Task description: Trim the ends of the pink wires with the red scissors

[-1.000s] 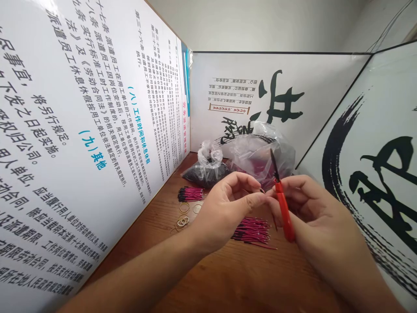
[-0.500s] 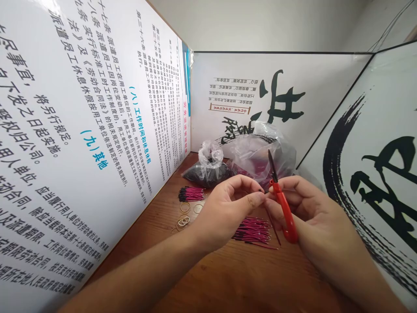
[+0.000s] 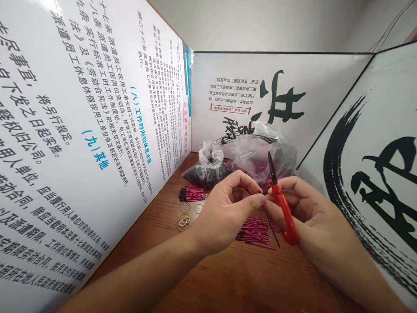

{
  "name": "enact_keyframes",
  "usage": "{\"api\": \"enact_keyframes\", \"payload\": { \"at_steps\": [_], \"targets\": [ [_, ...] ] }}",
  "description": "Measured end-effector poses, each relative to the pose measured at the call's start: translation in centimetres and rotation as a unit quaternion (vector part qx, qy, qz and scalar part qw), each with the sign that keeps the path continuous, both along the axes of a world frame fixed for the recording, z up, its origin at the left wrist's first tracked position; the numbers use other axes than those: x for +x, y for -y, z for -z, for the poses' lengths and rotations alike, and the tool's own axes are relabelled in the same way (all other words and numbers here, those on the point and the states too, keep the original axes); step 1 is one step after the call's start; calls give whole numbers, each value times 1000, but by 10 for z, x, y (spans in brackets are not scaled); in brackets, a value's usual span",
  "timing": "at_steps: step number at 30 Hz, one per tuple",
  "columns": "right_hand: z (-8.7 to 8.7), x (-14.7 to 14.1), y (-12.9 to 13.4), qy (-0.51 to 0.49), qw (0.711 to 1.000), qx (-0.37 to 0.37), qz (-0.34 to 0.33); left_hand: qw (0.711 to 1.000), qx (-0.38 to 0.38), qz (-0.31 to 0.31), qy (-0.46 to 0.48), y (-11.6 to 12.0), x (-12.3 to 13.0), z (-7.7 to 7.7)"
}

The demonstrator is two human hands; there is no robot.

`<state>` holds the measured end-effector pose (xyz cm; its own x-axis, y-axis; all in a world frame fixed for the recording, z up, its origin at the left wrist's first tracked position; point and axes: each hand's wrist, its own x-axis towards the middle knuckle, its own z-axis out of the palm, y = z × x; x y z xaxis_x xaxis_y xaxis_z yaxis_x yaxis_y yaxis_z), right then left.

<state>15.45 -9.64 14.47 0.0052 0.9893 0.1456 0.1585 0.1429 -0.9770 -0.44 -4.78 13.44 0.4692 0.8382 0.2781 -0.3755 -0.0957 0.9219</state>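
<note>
Thumb and forefinger of my left hand point(image 3: 224, 208) are pinched together at a small dark piece, mostly hidden by the fingertips. My right hand point(image 3: 309, 208) meets them tip to tip. It holds red-handled scissors point(image 3: 284, 213), blades together and pointing up, against its fingers. From its pinched fingertips a thin dark red wire point(image 3: 273, 230) hangs down; the wire's upper end is hidden between the hands. Behind and below the hands lies a pile of magenta wires point(image 3: 254, 230) on the wooden table point(image 3: 215, 278).
A bundle of black-tipped magenta wires point(image 3: 192, 194) lies at the left, near several rubber bands point(image 3: 184, 221). Behind stand a plastic bag of black pieces point(image 3: 205, 171) and a larger clear bag point(image 3: 260, 150). Printed boards point(image 3: 97, 108) wall in the table.
Both hands stay almost in place, fingertips together. The scissors and the hanging wire have barely shifted.
</note>
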Motion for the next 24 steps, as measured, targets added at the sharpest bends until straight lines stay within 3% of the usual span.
{"api": "enact_keyframes", "payload": {
  "at_steps": [15, 24],
  "targets": [
    [-1, -1, -1, -27, 999, -24, -19, 998, 51, -8, -20, -1, 0, 4],
    [-1, 2, -2, -30, 999, -37, -22, 999, 39, -9, -21, 0, 1, 5]
  ]
}}
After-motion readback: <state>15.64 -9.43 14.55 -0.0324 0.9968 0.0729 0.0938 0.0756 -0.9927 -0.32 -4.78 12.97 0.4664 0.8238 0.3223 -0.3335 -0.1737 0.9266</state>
